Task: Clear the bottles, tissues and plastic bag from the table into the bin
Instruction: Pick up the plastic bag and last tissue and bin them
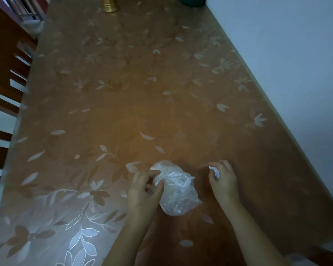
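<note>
Left hand (145, 186) has its fingers pinched into the near-left side of the crumpled clear plastic bag (176, 191), which is sitting on the table (123, 93) right in front of the person, pretty much at the near-centre of the top. Right hand (222, 178) is curled closed around a small white wad, most likely a tissue (214, 171), though it's dim and mostly hidden by the fingers so only a bit of white pokes out on the thumb side. That hand is just to the right of the bag, not touching it. The tabletop has a brown cover with a pale leaf and flower print. Way at the far end there's a gold-coloured container (110, 4) and something dark green (192, 1), both cut off by the frame. Wooden chair (6, 60) backs line the left edge, a pale wall (296, 54) runs along the right.
</note>
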